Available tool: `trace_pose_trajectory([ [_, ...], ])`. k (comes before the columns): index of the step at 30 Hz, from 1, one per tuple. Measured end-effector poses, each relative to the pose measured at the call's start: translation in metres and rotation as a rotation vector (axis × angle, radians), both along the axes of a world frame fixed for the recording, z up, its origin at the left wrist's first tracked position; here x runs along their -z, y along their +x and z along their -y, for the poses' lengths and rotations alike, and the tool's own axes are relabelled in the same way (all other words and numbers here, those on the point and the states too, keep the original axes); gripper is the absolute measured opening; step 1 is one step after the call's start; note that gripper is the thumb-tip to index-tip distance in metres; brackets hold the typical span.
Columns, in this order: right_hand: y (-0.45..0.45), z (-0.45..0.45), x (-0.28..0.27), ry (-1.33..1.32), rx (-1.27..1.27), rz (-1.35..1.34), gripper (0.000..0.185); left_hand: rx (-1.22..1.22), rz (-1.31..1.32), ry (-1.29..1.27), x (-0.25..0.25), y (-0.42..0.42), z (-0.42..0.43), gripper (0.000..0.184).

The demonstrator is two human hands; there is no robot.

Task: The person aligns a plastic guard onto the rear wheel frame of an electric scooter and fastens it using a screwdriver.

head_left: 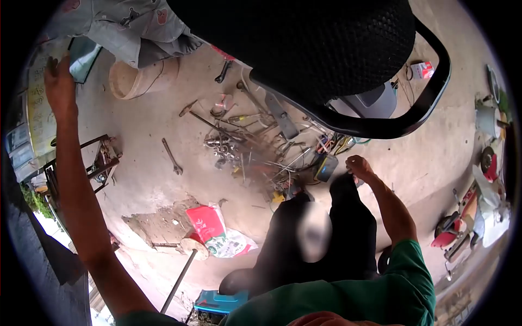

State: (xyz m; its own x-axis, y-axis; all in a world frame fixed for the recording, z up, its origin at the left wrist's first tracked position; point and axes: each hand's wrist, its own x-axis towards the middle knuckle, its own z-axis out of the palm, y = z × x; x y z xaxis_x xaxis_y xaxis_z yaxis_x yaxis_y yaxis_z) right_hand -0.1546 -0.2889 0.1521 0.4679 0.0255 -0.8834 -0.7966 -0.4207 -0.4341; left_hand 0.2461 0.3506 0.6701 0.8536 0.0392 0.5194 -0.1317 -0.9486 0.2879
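Note:
My left hand [60,89] reaches out at the upper left with its fingers apart. It is beside a grey-green panel [85,58] and a yellow board with writing [39,103]; whether it touches either is unclear. Close to my knee, my right hand [360,167] has its fingers curled together, and anything inside them is hidden. A black and yellow box-shaped item [326,168] lies just left of that hand. Between my arms a heap of tools and metal parts [261,138] covers the floor, including a hammer [188,107]. A wrench [172,156] lies apart from the heap.
A black mesh chair [348,54] with a looped armrest [435,81] fills the top. Around the floor are a whitish bucket [128,80], a red and white bag [209,223], and a blue toolbox [220,300]. A person in patterned clothing [128,27] is at the upper left.

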Motion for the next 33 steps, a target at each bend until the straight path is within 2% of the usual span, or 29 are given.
trace_pose_trajectory([
  [1, -0.001, -0.008, -0.014, 0.022, -0.017, 0.009, 0.033, -0.117, -0.103, -0.147, 0.05, -0.051, 0.032, 0.062],
  [2, 0.0, -0.017, -0.03, 0.044, -0.028, 0.021, 0.031, -0.093, -0.252, -0.139, 0.112, -0.094, 0.026, 0.054],
  [3, -0.006, -0.017, -0.031, 0.098, -0.018, 0.0, 0.032, -0.058, -0.47, -0.277, 0.173, -0.145, 0.021, 0.056],
  [4, -0.009, -0.014, -0.028, 0.147, -0.01, -0.018, 0.034, -0.107, -0.675, -0.385, 0.229, -0.191, 0.023, 0.046],
  [5, -0.003, -0.012, -0.036, 0.174, -0.022, -0.053, 0.033, -0.147, -0.775, -0.415, 0.276, -0.233, 0.036, 0.036],
  [6, -0.006, -0.001, -0.023, 0.205, -0.079, -0.012, 0.034, -0.115, -0.841, -0.556, 0.323, -0.265, 0.046, 0.033],
  [8, 0.002, 0.009, -0.019, 0.215, -0.089, 0.041, 0.033, -0.087, -0.992, -0.65, 0.394, -0.297, 0.08, 0.03],
  [10, 0.017, 0.011, -0.029, 0.182, -0.142, 0.085, 0.032, -0.094, -0.962, -0.648, 0.462, -0.304, 0.116, 0.03],
  [12, 0.024, 0.008, -0.003, 0.202, -0.193, 0.167, 0.031, -0.104, -1.0, -0.721, 0.525, -0.295, 0.144, 0.03],
  [14, 0.023, 0.006, 0.039, 0.28, -0.235, 0.278, 0.03, -0.151, -1.001, -0.718, 0.564, -0.277, 0.175, 0.031],
  [16, 0.035, -0.028, 0.062, 0.114, -0.532, 0.584, 0.026, -0.104, -0.929, -0.781, 0.605, -0.261, 0.191, 0.029],
  [19, 0.063, -0.088, 0.104, 0.221, -0.518, 0.716, 0.027, -0.123, -0.839, -0.89, 0.637, -0.234, 0.202, 0.027],
  [20, 0.075, -0.108, 0.112, 0.249, -0.52, 0.764, 0.028, -0.095, -0.761, -0.771, 0.654, -0.222, 0.197, 0.027],
  [21, 0.085, -0.117, 0.142, 0.149, -0.64, 0.962, 0.034, -0.066, -0.683, -0.651, 0.672, -0.209, 0.189, 0.028],
  [22, 0.097, -0.135, 0.155, 0.135, -0.638, 1.055, 0.037, -0.037, -0.6, -0.531, 0.687, -0.195, 0.182, 0.028],
  [23, 0.109, -0.15, 0.168, 0.119, -0.638, 1.125, 0.038, -0.03, -0.483, -0.55, 0.698, -0.183, 0.175, 0.028],
  [25, 0.126, -0.176, 0.196, 0.08, -0.638, 1.224, 0.044, -0.016, -0.24, -0.59, 0.716, -0.158, 0.163, 0.027],
  [28, 0.138, -0.199, 0.234, -0.062, -0.688, 1.449, 0.051, -0.013, -0.124, -0.613, 0.736, -0.112, 0.152, 0.025],
  [33, 0.138, -0.2, 0.246, -0.147, -0.692, 1.523, 0.055, 0.016, -0.021, -0.529, 0.742, -0.024, 0.163, 0.027],
])
